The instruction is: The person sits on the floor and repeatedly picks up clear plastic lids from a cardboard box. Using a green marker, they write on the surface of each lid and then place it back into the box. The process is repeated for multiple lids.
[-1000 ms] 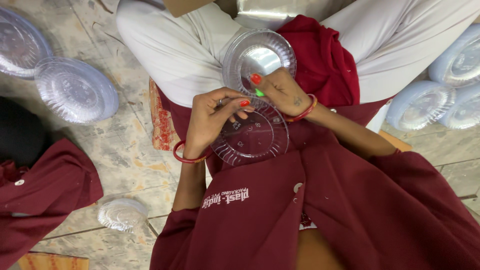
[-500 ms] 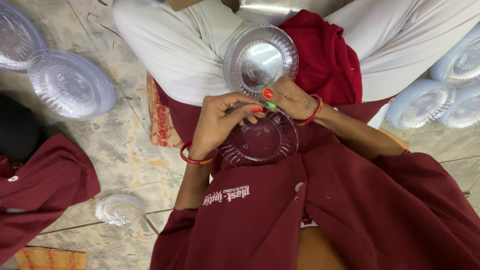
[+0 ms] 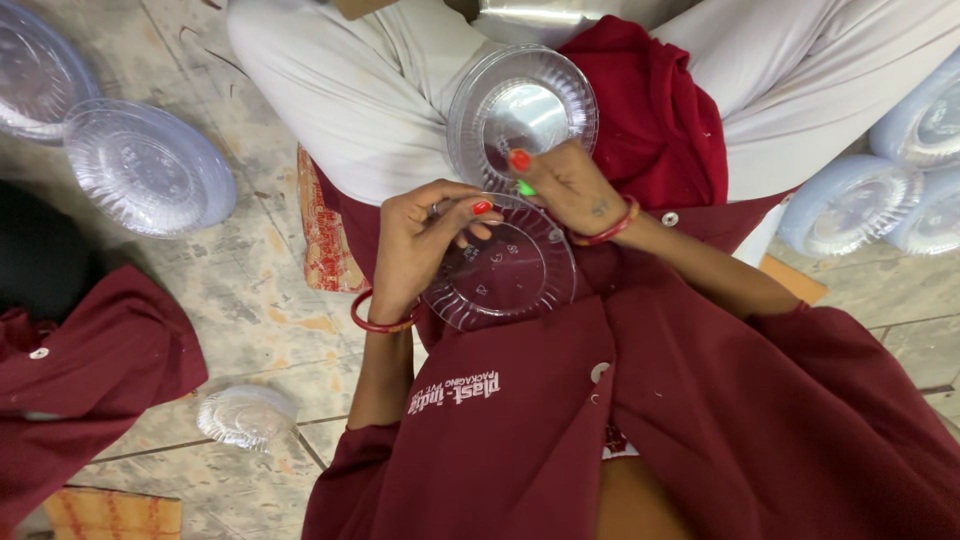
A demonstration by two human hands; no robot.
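Note:
My left hand pinches the near-left rim of a clear ribbed plastic plate that lies flat on my lap. My right hand is just beyond it. Its thumb presses the lower rim of a second clear plate, which is tilted up against my white trousers and a red cloth. The two plates overlap where my hands meet. Both wrists wear red bangles.
Stacks of clear plates lie on the stone floor at upper left, with a small stack at lower left. Pale blue stacks sit at the right. A maroon garment is at the left, and a patterned mat is beside my leg.
Both hands stay on the two plates with only small finger shifts. The view has drifted slightly.

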